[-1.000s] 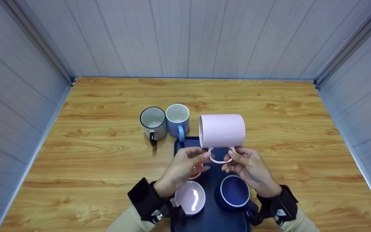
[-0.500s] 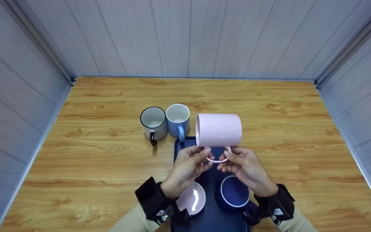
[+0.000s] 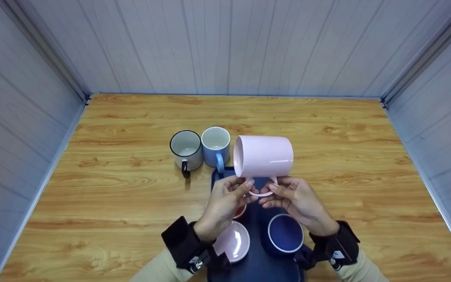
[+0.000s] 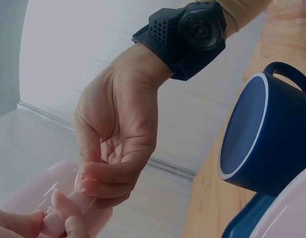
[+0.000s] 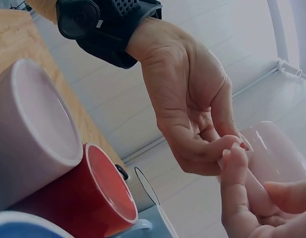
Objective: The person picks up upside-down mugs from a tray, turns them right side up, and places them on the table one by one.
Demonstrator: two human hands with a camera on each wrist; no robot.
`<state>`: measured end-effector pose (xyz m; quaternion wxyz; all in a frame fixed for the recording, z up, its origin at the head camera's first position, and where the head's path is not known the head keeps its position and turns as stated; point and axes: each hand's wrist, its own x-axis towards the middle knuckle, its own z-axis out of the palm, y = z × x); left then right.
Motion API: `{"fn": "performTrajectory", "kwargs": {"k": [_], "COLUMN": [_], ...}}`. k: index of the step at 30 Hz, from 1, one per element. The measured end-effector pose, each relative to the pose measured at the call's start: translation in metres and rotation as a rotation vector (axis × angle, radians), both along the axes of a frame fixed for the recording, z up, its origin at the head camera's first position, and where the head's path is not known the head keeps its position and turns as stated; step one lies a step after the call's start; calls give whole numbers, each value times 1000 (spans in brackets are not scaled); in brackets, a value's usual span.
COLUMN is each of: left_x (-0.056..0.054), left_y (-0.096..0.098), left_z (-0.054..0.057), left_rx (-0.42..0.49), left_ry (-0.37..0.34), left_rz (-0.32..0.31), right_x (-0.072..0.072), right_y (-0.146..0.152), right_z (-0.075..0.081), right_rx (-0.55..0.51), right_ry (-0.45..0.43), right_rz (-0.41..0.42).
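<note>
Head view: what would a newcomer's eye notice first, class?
Likely the pink mug, held sideways near mid-picture, its handle pinched by the left hand and right hand. Next, the dark blue mug on the tray, then the black-rimmed white mug and light blue mug, side by side near the tray's far left corner.

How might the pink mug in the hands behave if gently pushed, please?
The pink mug could twist or tip, as the hands grip its handle at one side. Being glossy, it may be slippery; looking ceramic, it is probably stiff and fragile.
</note>
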<state>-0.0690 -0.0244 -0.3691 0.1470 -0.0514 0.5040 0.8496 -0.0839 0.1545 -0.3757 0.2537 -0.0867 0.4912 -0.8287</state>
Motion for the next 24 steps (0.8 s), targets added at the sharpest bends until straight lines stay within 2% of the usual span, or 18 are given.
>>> {"fn": "performTrajectory", "kwargs": {"k": [9,14,18,24], "left_x": [-4,-10,-20,-38], "left_y": [-2,-2,-1,2], "left_z": [1,-2,-2,-3], "left_rx": [-47,-70,-47,-46], "left_ry": [49,52,32,9], "left_rz": [-17,3,43,113], "right_x": [-1,-4,-7,-9], "right_y": [9,24,40,61], "right_z": [3,2,0,-6], "right_rx": [99,125,102,55], "right_ry": [47,32,21,18], "right_rz": [11,-69,-133,-174]}}
